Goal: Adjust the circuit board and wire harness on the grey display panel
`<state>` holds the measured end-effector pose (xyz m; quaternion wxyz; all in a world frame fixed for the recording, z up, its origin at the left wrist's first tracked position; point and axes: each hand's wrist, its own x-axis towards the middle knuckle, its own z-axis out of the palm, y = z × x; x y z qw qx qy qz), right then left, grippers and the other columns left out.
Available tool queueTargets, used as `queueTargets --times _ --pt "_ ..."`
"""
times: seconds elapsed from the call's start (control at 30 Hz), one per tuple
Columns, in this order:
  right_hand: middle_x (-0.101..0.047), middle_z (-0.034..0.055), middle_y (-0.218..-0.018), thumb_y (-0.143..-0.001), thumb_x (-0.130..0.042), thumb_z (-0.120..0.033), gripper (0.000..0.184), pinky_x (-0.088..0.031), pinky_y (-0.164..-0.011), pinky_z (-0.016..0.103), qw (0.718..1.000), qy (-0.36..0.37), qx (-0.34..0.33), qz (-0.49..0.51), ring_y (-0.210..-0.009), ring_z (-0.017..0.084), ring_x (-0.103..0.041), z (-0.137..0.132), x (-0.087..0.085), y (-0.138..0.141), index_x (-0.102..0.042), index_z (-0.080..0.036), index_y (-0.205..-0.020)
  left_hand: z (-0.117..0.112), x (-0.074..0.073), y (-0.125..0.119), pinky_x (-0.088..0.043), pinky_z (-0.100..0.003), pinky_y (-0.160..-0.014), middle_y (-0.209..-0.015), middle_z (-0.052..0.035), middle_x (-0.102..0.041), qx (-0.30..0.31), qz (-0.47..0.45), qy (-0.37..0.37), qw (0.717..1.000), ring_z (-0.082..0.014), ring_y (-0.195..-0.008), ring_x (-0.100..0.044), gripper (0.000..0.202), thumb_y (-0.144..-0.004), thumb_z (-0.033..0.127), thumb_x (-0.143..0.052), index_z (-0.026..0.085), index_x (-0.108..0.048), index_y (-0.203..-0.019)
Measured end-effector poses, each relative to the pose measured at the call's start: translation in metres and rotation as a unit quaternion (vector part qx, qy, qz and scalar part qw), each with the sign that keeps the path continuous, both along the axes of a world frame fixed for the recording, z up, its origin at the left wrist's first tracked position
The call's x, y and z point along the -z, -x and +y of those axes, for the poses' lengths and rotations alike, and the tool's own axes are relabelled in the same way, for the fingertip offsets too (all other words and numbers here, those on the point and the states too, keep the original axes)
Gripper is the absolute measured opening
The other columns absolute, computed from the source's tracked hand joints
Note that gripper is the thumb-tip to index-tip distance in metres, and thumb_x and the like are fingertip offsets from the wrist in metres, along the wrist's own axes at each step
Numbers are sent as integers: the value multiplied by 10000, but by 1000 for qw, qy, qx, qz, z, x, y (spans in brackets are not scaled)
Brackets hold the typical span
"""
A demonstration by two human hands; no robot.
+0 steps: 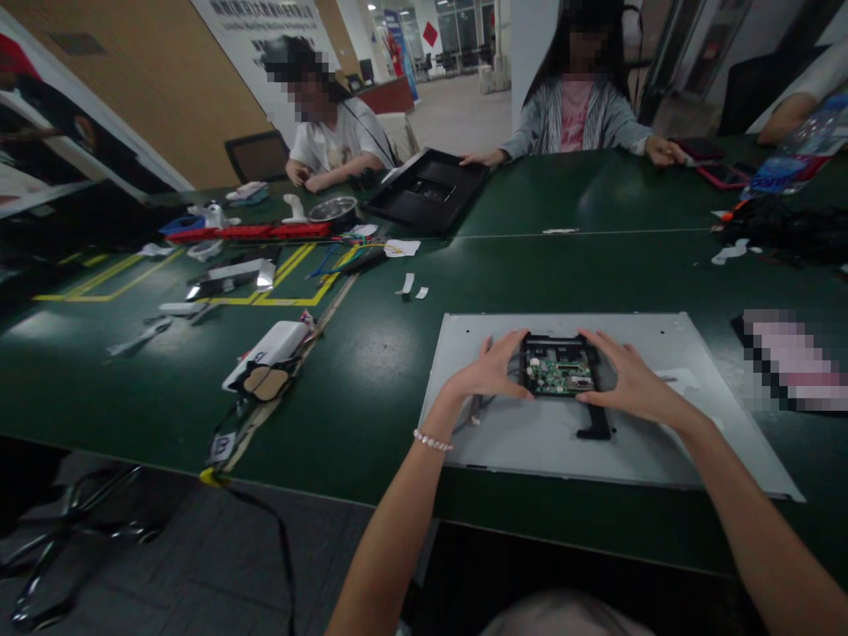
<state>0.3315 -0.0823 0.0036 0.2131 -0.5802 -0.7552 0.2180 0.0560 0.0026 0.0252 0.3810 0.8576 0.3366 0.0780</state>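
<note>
A black plastic frame [600,417] with a green circuit board [560,374] in it lies over a pale grey metal panel [503,446] on the table. My left hand [488,371] grips the frame's left side, fingers at the far edge and thumb at the near edge. On the opposite side my right hand [629,380] holds it the same way, with fingers curved around. A black arm of the frame sticks out toward me below my right thumb. Grey cables [478,408] run out from under my left hand across the panel.
To the left on the green table [371,415] sits a white power strip-like device [268,358] with a black cable. Paper scraps [406,283] lie beyond. Two people sit opposite; one person's hand [487,158] touches a black tray-shaped housing [430,193]. A bottle [791,155] stands far right.
</note>
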Motion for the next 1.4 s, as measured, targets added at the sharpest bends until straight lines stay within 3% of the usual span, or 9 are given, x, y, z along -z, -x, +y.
queueTargets --times 0.27,0.4,0.53,0.63,0.8,0.97,1.07,1.2,1.4 --pt "-385 126 -1536 -721 -698 -515 960 -208 -1136 640 1000 -2 -1 28 -1402 383 -353 2 6 -7 -224 -284 -1524 -1 -4 1 104 -585 -1177 -1610 -184 -193 14 8 6 1000 -374 -1497 -91 1193 -614 460 -797 208 -124 -1566" --pt "-379 130 -1532 -719 -696 -513 964 -234 -1137 611 999 0 6 36 -1392 373 -360 0 6 -8 -222 -271 -1523 7 -11 14 -55 -580 -1198 -1602 -130 -256 -16 24 -6 1000 -352 -1497 -121 981 -727 482 -719 250 -228 -1544" --pt "-381 142 -1525 -720 -690 -514 973 -267 -1134 586 999 -8 -2 37 -1386 379 -360 -1 4 -7 -217 -250 -1528 38 -16 45 -279 -456 -1173 -1487 -110 -448 -183 57 -129 973 -275 -1411 -364 574 -848 294 -553 195 -466 -1407" --pt "-369 148 -1530 -730 -682 -526 970 -288 -1128 570 999 -12 -7 38 -1381 379 -361 0 4 -8 -214 -238 -1530 69 -18 75 -422 -367 -1065 -1423 -135 -486 -361 86 -189 909 -233 -1206 -559 497 -853 187 -490 133 -508 -1347" --pt "-378 140 -1525 -727 -684 -508 975 -275 -1115 614 999 -16 -12 38 -1380 399 -358 1 6 -8 -199 -267 -1538 100 -22 115 -427 -381 -1028 -1429 -117 -463 -482 163 -246 825 -255 -1234 -518 482 -838 120 -487 168 -547 -1314" --pt "-383 147 -1522 -739 -672 -511 966 -255 -1129 612 999 -20 -14 30 -1388 395 -352 1 8 -8 -195 -256 -1539 114 -25 125 -398 -470 -970 -1437 -117 -476 -437 279 -287 806 -305 -1176 -540 422 -863 128 -467 192 -602 -1258" --pt "-379 148 -1526 -748 -661 -515 955 -237 -1141 613 999 -23 -21 25 -1394 391 -348 1 7 -7 -196 -252 -1539 127 -28 124 -398 -433 -945 -1284 -150 -609 -369 339 -307 809 -287 -1137 -570 399 -892 105 -421 171 -626 -1228" --pt "-382 147 -1525 -748 -657 -504 946 -253 -1133 619 999 -23 -23 16 -1397 394 -348 1 4 -7 -201 -262 -1540 149 -34 122 -440 -380 -857 -1079 -197 -694 -343 377 -291 810 -294 -1029 -629 343 -898 90 -415 111 -691 -1102" --pt "-379 146 -1521 -771 -657 -502 901 -216 -1152 608 999 -17 -35 22 -1411 369 -327 2 4 -7 -221 -259 -1521 163 -41 122 -472 -390 -838 -1079 -225 -694 -283 394 -307 819 -322 -1014 -654 366 -881 72 -412 74 -687 -1121"
